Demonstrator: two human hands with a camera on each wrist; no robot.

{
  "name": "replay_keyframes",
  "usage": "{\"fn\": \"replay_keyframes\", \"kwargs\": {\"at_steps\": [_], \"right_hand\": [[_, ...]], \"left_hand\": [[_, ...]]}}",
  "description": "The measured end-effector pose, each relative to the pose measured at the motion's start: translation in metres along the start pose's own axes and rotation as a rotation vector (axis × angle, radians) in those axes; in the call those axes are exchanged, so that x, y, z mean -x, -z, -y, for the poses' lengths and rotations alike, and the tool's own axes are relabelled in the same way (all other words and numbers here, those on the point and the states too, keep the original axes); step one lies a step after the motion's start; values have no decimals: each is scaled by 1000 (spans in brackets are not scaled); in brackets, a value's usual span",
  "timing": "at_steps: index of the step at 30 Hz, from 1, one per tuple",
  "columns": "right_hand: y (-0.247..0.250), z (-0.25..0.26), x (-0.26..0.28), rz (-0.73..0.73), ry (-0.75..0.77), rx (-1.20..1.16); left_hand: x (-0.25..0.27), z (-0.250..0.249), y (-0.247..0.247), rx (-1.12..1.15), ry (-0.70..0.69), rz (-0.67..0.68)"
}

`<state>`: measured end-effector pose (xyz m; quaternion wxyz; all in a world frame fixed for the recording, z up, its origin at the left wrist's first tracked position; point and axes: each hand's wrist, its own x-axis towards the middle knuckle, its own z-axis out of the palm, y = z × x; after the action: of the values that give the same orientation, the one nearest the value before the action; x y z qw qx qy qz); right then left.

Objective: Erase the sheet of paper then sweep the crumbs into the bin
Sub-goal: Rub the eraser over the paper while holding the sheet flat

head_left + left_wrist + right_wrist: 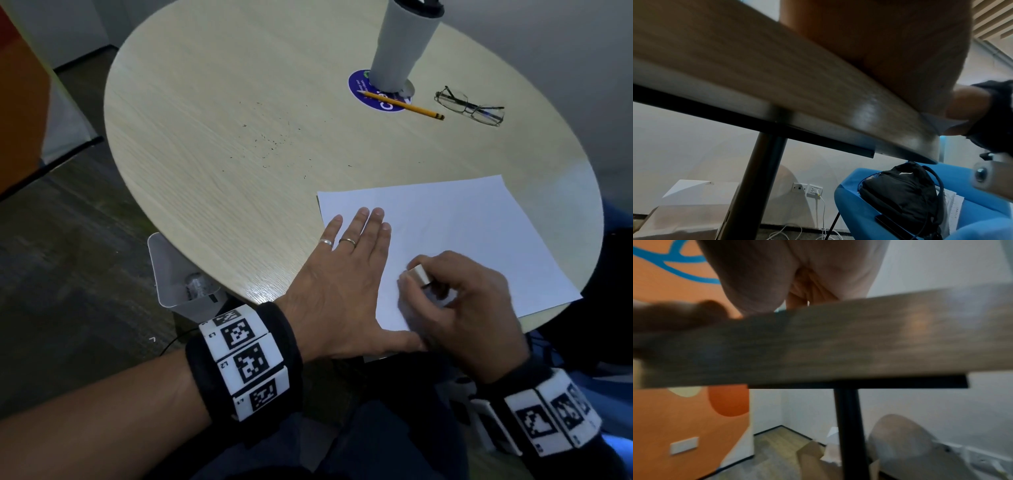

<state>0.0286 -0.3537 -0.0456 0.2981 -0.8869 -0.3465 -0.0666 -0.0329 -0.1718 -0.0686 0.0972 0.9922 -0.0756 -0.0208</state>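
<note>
1. Head view: left hand [346,274] lay flat, fingers straight, pressing the white rectangular paper sheet [479,233] onto the round pale wooden table [205,120].
2. Right hand [469,305], fingers curled, pinched a small white block eraser [419,274] on the sheet beside the left thumb.
3. Dark eraser crumbs [270,140] lay beyond the left fingertips; white bin [178,274] stood below the table edge.

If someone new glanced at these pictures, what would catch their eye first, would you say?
Probably the two hands on the white sheet of paper at the table's near edge: the left hand pressed flat, the right hand gripping an eraser. Next, the dark crumbs scattered mid-table, and the bin below the edge.
</note>
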Motion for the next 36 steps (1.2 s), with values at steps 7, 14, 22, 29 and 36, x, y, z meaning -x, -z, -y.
{"fn": "replay_keyframes", "kwargs": {"at_steps": [7,14,22,29,36], "right_hand": [[9,-17,-3,-54,-62,-7],[-1,-5,-1,-21,-43,-52],[-9,9,-2,8,-13,-29],[-12,12,0,-6,-23,19],[1,-11,-7,-85,-135,13]], "left_hand": [[0,-1,-1,-4,7,2],[1,1,0,5,-3,8],[0,3,1,-7,-6,22],[0,2,3,-18,-4,45],[-1,-3,7,1,10,60]]}}
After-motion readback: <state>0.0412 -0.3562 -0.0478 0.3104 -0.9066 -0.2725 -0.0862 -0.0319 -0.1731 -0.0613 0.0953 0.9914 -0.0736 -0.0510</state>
